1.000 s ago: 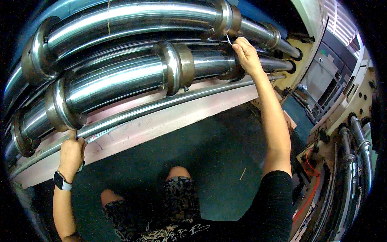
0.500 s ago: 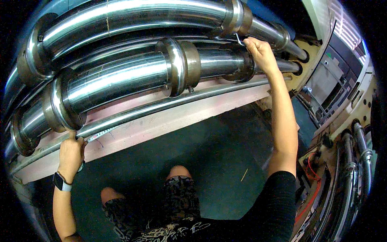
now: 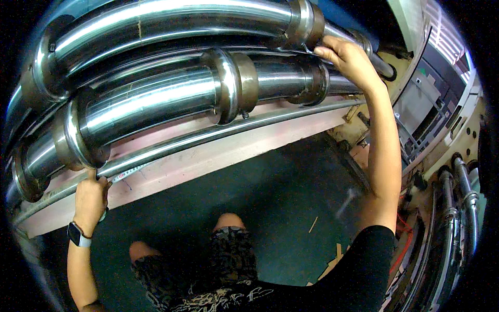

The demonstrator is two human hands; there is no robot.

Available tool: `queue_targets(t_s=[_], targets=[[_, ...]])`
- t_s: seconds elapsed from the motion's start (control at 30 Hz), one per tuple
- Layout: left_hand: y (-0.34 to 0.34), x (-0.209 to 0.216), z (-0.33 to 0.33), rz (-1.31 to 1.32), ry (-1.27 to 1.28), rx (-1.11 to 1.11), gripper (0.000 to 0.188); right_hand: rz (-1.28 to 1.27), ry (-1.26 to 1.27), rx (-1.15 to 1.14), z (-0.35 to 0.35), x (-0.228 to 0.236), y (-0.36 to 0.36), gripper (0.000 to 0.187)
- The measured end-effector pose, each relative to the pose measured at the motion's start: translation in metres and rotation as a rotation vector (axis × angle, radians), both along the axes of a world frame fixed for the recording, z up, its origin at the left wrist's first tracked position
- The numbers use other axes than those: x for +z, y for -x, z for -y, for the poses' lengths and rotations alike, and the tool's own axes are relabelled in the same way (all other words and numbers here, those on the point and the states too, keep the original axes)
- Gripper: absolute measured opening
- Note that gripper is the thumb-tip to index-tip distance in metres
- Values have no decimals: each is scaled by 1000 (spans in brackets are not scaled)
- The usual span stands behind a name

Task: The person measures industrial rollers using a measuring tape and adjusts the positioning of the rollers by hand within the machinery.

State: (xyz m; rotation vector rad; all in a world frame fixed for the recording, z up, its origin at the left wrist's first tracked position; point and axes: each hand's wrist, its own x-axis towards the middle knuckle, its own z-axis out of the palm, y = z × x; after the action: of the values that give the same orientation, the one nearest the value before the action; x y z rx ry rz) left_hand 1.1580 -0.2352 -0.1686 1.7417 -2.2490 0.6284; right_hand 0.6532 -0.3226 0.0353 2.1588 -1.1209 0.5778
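My left hand is down at the lower left, fingers curled around the thin rod that runs along the front edge of the pink board. A tape measure strip lies along the rod just right of that hand, and I cannot tell whether my fingers pinch its end or only the rod. A watch sits on that wrist.

My right hand is stretched far up to the upper right, fingers bent and resting on the upper pipe, right beside its brownish collar. The fingertips press at the collar's edge; whether they pinch something thin there I cannot tell, it is too small.

Between my hands lies the lower pipe, thick and shiny, with a flange near its middle and another collar just below my right hand. The pipes lie side by side, nearly level, bending across the view from lower left to upper right.

Below the board is the dark green floor, with my knees over it and a few wood splinters scattered to the right. At the far right stand more steel pipes, well apart from my hands, beside a grey machine.
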Motion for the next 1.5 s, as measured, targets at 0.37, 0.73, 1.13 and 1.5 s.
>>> queue_targets(t_s=[0.37,0.73,1.13,1.5], targets=[[-5,-2,-2,-2,42,4,11,-473,134,-534,-25,20,-67,24],[-9,-8,1,-26,-8,-34,12,-496,9,-408,-42,90,-118,40],[-10,-10,1,86,95,-81,13,-438,-130,-320,-40,119,-156,52],[-10,-17,27,50,68,-172,14,-165,106,-61,25,81,-59,36]])
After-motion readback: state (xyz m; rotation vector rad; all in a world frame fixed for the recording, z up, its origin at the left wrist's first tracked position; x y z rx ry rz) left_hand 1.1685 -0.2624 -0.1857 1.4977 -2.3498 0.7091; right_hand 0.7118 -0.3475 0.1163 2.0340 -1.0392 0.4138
